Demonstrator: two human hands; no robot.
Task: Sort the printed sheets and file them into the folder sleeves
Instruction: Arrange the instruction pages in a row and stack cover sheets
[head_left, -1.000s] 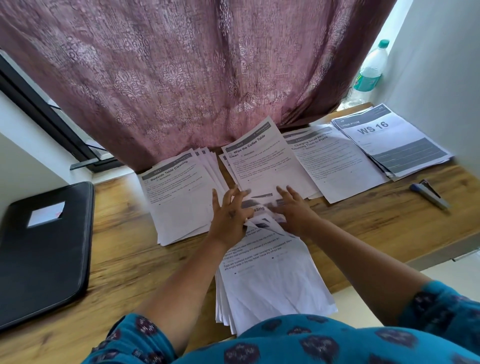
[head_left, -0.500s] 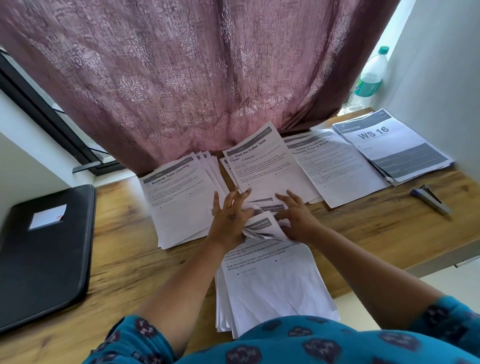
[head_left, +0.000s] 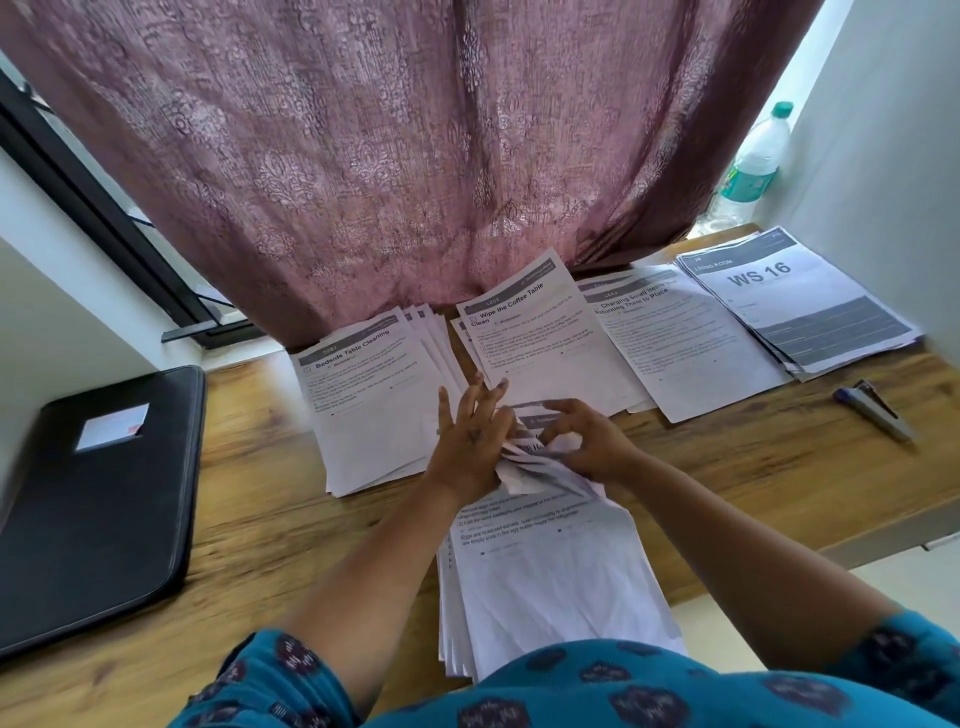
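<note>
A stack of printed sheets (head_left: 550, 577) lies in front of me and hangs over the table's near edge. My left hand (head_left: 470, 441) rests with straight fingers on the stack's far end. My right hand (head_left: 584, 441) curls its fingers round the far edge of the top sheets and lifts them, so the paper bunches between both hands. Beyond lie sorted piles: "Bedside Table Cleaning" (head_left: 369, 400), "Wipe the Coffee Table Clean" (head_left: 540, 343), "Charging Small Items" (head_left: 680, 348) and "WS 16" (head_left: 795, 301). The black folder (head_left: 98, 504) lies shut at the left.
A wooden table (head_left: 249, 561) carries everything. A stapler (head_left: 872, 408) lies at the right. A plastic water bottle (head_left: 753, 166) stands on the sill at the back right. A mauve curtain (head_left: 415, 156) hangs down to the piles. A white wall closes the right side.
Both hands have drawn back toward me along the stack. The right hand went from flat fingers to a curled grip, and the top sheets' far edge has come up and crumpled.
</note>
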